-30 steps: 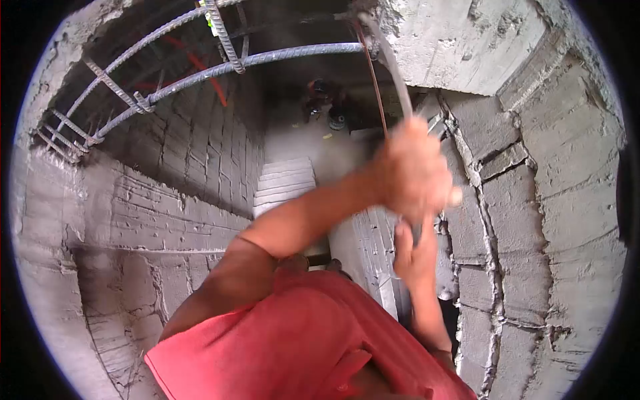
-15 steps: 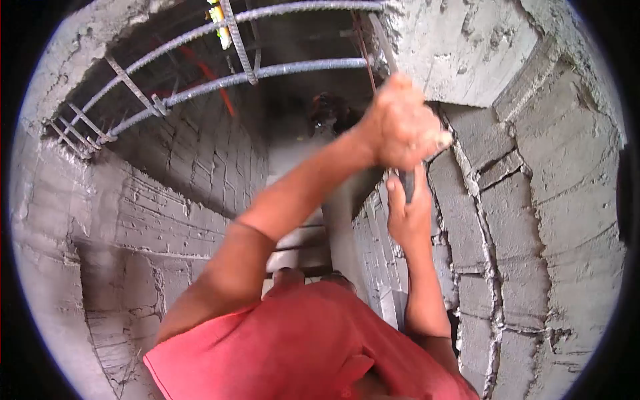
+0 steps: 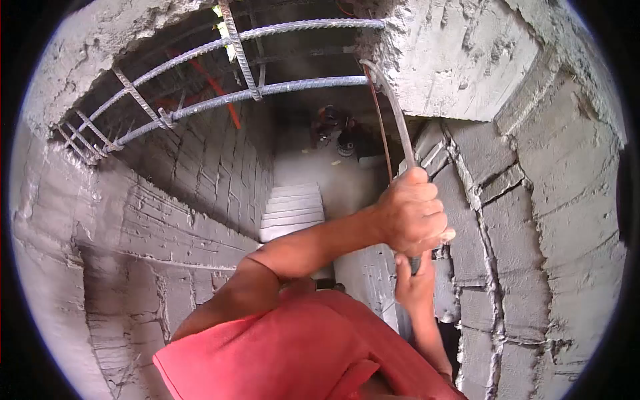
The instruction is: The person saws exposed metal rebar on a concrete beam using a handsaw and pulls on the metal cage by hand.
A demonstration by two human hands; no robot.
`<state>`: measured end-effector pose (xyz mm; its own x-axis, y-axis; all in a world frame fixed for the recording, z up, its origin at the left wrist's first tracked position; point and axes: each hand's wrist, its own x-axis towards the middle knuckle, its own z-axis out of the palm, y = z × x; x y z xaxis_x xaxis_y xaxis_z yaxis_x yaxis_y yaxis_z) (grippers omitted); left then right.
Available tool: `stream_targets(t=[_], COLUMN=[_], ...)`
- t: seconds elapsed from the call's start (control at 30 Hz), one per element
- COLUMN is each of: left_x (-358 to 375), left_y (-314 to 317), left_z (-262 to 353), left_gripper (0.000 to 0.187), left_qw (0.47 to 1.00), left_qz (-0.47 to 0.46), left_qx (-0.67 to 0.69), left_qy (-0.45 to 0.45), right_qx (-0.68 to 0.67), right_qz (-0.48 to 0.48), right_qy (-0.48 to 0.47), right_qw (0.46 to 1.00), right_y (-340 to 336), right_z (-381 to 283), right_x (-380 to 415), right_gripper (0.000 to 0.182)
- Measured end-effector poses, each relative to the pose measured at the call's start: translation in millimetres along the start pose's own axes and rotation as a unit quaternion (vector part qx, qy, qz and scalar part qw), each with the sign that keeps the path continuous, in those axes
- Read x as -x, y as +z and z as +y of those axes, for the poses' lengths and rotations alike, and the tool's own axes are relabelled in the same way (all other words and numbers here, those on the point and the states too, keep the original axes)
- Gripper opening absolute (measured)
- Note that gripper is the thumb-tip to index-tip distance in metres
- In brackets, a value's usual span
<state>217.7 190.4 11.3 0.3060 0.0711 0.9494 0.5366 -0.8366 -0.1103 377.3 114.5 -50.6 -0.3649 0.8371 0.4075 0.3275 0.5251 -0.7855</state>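
A hacksaw [image 3: 402,127] with a curved grey metal frame and a thin reddish blade [image 3: 381,127] points away from me. Its far end is beside a concrete edge, and the blade crosses the end of the lower ribbed steel bar [image 3: 313,85]. My left hand [image 3: 415,210] is wrapped in a fist around the near part of the saw. Just below it, my right hand [image 3: 417,283] grips the dark handle [image 3: 415,265], its thumb and a finger on either side. The palm side of both hands is hidden.
Crossed steel bars [image 3: 143,97] span the opening at upper left. Rough block walls [image 3: 513,247] close in on both sides. Steps [image 3: 291,210] lead down below me, where a person [image 3: 325,123] is near a bucket [image 3: 345,148]. A concrete block face [image 3: 460,73] juts out at upper right.
Both hands have drawn back toward my body with the hacksaw, exposing more of its frame and blade. The view has shifted slightly, and the steps and bucket below now show more clearly.
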Motion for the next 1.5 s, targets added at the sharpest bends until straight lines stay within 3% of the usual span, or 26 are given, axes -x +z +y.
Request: stream_targets(t=[0.07,0.13,0.17,0.23,0.33,0.43,0.47,0.5,0.53,0.63,0.7,0.77,0.8,0.83,0.87,0.9,0.93,1.0,1.07,1.1,1.23,1.27,1.3,1.37,1.4,1.5], left_x=[-7.2,-22.2,-27.9,-26.8,5.3,0.3,-14.5,-23.7,-27.8,-23.1,0.4,1.0,-5.3,-14.3,-22.7,-30.9,-31.6,-16.7,6.2,11.1,-19.6,-23.0,-24.3,-14.6,-1.1,6.8], left_y=[-8.3,-17.4,-20.8,-23.6,2.9,-0.4,-17.5,-25.5,-26.8,-19.7,4.2,-5.1,-6.5,-9.5,-13.8,-23.3,-25.5,-24.0,2.0,0.5,-17.7,-18.0,-18.8,-5.8,2.7,6.6], left_z=[-14.4,-64.2,-71.8,-60.8,-1.5,-18.2,-41.1,-71.4,-77.6,-52.4,-13.6,-4.6,-20.9,-47.5,-75.2,-79.6,-75.6,-47.8,-10.3,3.1,-74.4,-78.0,-79.4,-64.2,-34.1,-24.0], left_gripper=[0.038,0.039,0.036,0.034,0.035,0.034,0.033,0.034,0.032,0.032,0.031,0.032,0.035,0.037,0.038,0.036,0.036,0.036,0.037,0.034,0.035,0.035,0.03,0.029,0.032,0.035], left_qw=[0.999,0.994,0.995,0.997,0.999,0.998,0.992,0.989,0.991,0.995,0.998,1.0,0.999,0.996,0.992,0.997,0.998,0.999,0.998,0.999,0.989,0.989,0.993,0.993,0.997,0.998], left_qz=[-0.021,-0.044,-0.054,-0.042,0.015,0.02,-0.067,-0.035,-0.038,-0.037,0.039,-0.02,-0.014,-0.01,-0.013,-0.028,-0.023,-0.021,0.029,-0.023,0.001,0.001,0.01,0.036,0.036,0.055], left_qx=[0.018,-0.062,-0.067,-0.062,-0.009,-0.048,-0.098,-0.102,-0.099,-0.077,-0.029,-0.002,-0.03,-0.058,-0.076,-0.053,-0.044,-0.02,-0.015,0.026,-0.093,-0.097,-0.069,-0.067,-0.043,-0.017], left_qy=[-0.023,0.075,0.053,0.024,0.027,0.03,0.054,0.1,0.077,0.058,0.042,-0.013,0.029,0.066,0.096,0.038,0.027,0.03,0.046,0.0,0.119,0.114,0.093,0.088,0.06,0.039], right_qx=[-0.014,-0.003,-0.003,-0.035,-0.029,-0.02,-0.004,-0.009,-0.014,0.089,0.025,-0.045,-0.061,-0.06,-0.046,-0.033,-0.036,0.007,-0.009,-0.003,0.03,-0.069,-0.075,0.024,0.095,0.008], right_qz=[0.021,0.023,0.018,0.037,0.003,0.004,0.02,0.026,0.035,0.029,0.003,0.001,-0.035,-0.039,0.008,0.052,0.041,-0.004,-0.015,-0.019,0.017,-0.006,-0.014,0.004,0.01,0.038], right_qy=[0.001,0.021,0.026,-0.019,0.021,0.058,0.051,0.028,-0.005,-0.002,0.03,0.049,0.145,0.146,0.052,-0.053,-0.055,0.059,0.052,0.044,0.026,0.071,0.073,0.074,0.028,-0.008], right_qw=[1.0,0.999,0.999,0.999,0.999,0.998,0.998,0.999,0.999,0.996,0.999,0.998,0.987,0.987,0.998,0.997,0.997,0.998,0.998,0.999,0.999,0.995,0.994,0.997,0.995,0.999], right_y=[6.3,29.5,27.9,25.3,5.4,11.4,22.2,29.3,31.9,20.7,7.6,4.6,3.8,12.9,26.3,31.1,26.8,20.3,8.0,7.2,31.9,30.6,29.2,21.2,15.8,17.7], right_z=[-17.1,1.3,0.1,-5.8,-0.1,-3.4,-7.7,-15.3,-19.7,-3.5,-15.6,-19.8,-19.8,-17.1,-12.3,-7.9,-10.1,-19.0,0.2,-0.8,3.8,-20.6,-21.2,-15.6,6.2,1.6], right_x=[-0.3,-56.9,-56.8,-61.2,10.5,-3.7,-34.4,-61.4,-81.3,-47.7,-12.8,1.0,-11.7,-40.2,-68.3,-83.2,-79.5,-46.6,5.3,-1.3,-64.8,-82.0,-76.5,-52.0,-22.5,6.2], right_gripper=[0.035,0.044,0.044,0.044,0.035,0.036,0.05,0.05,0.05,0.048,0.039,0.04,0.039,0.039,0.038,0.037,0.037,0.037,0.034,0.034,0.051,0.053,0.053,0.052,0.051,0.039])
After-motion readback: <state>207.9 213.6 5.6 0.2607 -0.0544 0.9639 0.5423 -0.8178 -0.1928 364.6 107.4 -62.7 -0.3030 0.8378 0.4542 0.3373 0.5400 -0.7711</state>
